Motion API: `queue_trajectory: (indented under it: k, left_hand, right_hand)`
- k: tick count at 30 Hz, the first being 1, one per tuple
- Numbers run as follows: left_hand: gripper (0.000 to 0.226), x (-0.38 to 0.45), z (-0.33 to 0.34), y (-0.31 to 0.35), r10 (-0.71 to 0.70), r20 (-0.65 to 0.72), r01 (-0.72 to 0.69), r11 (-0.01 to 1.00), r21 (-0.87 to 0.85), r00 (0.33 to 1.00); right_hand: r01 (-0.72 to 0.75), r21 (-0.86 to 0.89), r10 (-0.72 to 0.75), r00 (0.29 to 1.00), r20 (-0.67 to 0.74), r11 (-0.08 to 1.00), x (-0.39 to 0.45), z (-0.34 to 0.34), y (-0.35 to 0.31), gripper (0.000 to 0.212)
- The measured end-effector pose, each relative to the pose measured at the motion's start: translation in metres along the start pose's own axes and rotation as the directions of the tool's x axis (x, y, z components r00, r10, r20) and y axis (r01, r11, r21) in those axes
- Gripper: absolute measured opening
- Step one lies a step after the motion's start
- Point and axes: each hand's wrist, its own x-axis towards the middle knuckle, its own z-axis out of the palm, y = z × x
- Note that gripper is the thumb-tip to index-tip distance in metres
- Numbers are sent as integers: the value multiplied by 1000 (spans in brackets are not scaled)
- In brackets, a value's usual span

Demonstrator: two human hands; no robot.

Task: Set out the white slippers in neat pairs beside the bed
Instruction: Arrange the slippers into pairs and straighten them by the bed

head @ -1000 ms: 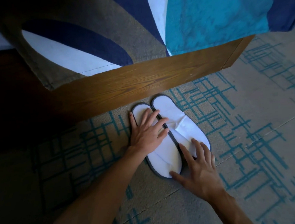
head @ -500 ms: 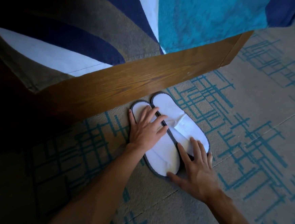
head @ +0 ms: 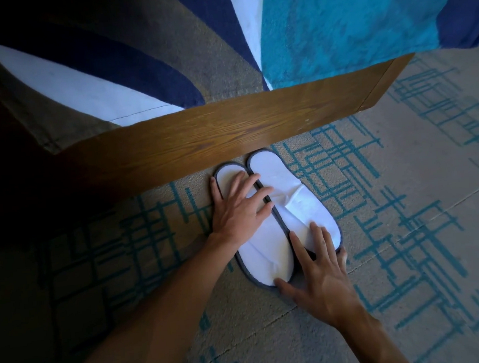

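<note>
Bedroom: wooden bed frame (head: 200,138), carpet (head: 408,225).

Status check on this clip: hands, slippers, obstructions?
Left hand flat on left white slipper. Right hand flat at right white slipper's toe. Pair side by side against wooden bed frame. Nothing obstructing.

A beige carpet (head: 410,253) with a pattern of crossing teal lines covered the floor, with faint seams showing between its sections. Just beyond the hands ran a wooden bed frame (head: 200,138), brown with visible grain, its corner ending far to the right of them. Above it hung a bedspread (head: 335,25) in teal, navy, white and greyish brown, draped over the frame's top edge. The area to the left of the hands lay in deep shadow, while the carpet on the right was brighter.
</note>
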Motion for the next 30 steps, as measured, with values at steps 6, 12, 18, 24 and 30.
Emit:
queue_trajectory:
  k: [6, 12, 18, 24, 30]
  left_hand:
    - [36, 0, -1, 1, -14, -7, 13, 1000, -19, 1000]
    - [35, 0, -4, 3, -21, -3, 21, 1000, -19, 1000]
    - [32, 0, -5, 4, -26, -13, 26, 999, -21, 1000]
    - [30, 1, -6, 6, -32, -15, 32, 999, -12, 999]
    - [31, 0, -8, 7, -38, -2, 38, 999, -5, 999]
  right_hand:
    - [-1, -2, 1, 1000, 6, 1000, 1, -3, -1, 94]
    - [2, -2, -2, 1000, 8, 1000, 2, -4, 0, 93]
    - [-27, 21, 26, 999, 25, 999, 4, -10, -7, 95]
    - [-6, 2, 5, 999, 53, 1000, 5, -16, -5, 94]
    - [16, -8, -15, 998, 68, 1000, 2, -17, 0, 90]
